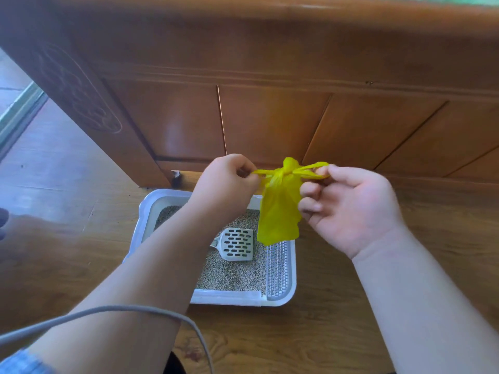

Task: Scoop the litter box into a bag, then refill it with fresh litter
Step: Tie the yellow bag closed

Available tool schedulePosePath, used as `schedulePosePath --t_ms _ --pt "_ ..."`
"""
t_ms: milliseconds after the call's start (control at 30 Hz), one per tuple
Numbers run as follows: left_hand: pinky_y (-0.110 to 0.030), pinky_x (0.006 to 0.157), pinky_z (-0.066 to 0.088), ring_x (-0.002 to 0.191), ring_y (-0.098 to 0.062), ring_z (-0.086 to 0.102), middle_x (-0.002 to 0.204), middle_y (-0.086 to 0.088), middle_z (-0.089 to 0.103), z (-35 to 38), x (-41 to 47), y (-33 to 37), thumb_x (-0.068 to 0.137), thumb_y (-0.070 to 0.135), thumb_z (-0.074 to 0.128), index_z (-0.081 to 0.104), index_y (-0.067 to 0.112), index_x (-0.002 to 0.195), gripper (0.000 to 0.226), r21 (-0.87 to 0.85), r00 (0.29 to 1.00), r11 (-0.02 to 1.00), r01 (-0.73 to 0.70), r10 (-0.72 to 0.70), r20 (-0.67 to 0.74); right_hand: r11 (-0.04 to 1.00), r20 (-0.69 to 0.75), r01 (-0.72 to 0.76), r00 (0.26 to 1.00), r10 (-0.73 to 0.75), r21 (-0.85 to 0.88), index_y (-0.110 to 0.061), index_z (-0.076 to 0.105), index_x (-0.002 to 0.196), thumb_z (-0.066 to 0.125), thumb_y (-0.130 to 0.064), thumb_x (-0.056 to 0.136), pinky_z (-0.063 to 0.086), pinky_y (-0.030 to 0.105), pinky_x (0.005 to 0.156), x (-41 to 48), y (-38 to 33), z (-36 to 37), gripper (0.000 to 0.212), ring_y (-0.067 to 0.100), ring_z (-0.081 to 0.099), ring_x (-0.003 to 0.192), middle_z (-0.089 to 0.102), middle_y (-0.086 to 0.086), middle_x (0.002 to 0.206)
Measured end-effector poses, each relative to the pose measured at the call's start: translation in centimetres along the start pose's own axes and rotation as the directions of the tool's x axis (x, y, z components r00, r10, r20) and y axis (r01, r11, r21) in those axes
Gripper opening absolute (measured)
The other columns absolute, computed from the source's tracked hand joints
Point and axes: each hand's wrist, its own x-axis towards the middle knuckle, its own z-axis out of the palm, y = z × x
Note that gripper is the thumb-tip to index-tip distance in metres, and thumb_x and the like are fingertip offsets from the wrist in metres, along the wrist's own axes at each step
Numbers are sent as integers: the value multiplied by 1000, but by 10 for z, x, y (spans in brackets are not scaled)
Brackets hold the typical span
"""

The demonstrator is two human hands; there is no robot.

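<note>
The bag point(279, 211) was held over the box point(151, 211), its ties clamped in the fingers point(244, 168) of left hand point(229, 182) and right hand point(348, 209). Judged soft, light, slippery; best gripped at the knot.

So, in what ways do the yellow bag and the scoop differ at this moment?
The yellow bag hangs in the air, its handles pinched by the left hand and the right hand; the scoop lies untouched on the litter in the litter box. The bag is soft, bright yellow and gathered into a knot at its top; the scoop is stiff, pale grey and full of slots. Both are over the box.
</note>
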Motion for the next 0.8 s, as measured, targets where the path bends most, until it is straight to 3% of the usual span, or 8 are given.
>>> schedulePosePath --t_ms 100,167,267,333,400,567,667,800 --pt "-23 51 37 64 -13 56 77 -3 67 -3 2 -2 87 21 66 68 18 82 6 -429 966 869 246 -187 176 993 30 29 999 -33 114 -12 44 73 46 -17 81 17 23 50 -1 -2 -3 10 14 40 59 48 4 74" --pt "-23 47 31 62 -14 53 80 -8 59 -8 4 0 92 11 58 62 14 85 9 -720 911 569 397 -151 383 995 9 -3 1000 3 102 -15 42 69 49 -19 82 15 21 46 0 -5 -4 15 10 35 53 45 1 72" --pt "-23 48 20 54 -10 40 72 -2 43 -16 4 2 92 7 45 52 12 76 18 -809 829 206 550 -21 558 986 -51 -51 998 43 -161 -20 39 65 50 -24 93 13 18 37 0 -8 -2 30 7 25 42 40 -4 65" --pt "-24 49 16 50 -10 32 69 -1 40 -16 4 3 86 7 42 49 10 70 18 -782 803 202 590 -44 594 859 -47 42 996 -76 -510 -20 41 66 52 -24 98 13 18 36 -2 -6 -1 34 7 24 42 43 -3 64" --pt "-20 43 16 45 -10 24 64 0 39 -17 4 5 81 6 38 43 12 67 17 -775 831 304 553 -144 537 768 41 123 991 -125 -628 -19 45 69 54 -24 98 12 19 38 -6 -4 2 31 8 23 45 45 -3 65" --pt "-20 43 10 48 -12 8 58 2 26 -32 1 17 81 10 28 33 19 62 21 -831 910 402 385 -17 414 963 231 62 973 0 -263 -20 38 74 55 -32 90 10 23 43 -14 -16 3 26 8 15 49 28 -4 67" --pt "-19 42 10 49 -12 5 59 2 21 -42 6 4 78 13 31 31 20 62 18 -861 941 378 339 -128 314 952 64 -70 994 93 -300 -21 37 64 51 -33 94 9 21 40 -12 -22 -4 35 8 13 46 24 -5 62" --pt "-14 43 9 45 -11 7 57 4 19 -30 16 -26 77 11 34 26 23 64 20 -745 840 445 496 -464 282 745 -299 -236 953 51 -624 -20 40 69 53 -28 98 12 16 34 -5 -13 -20 32 6 18 40 33 -5 58"
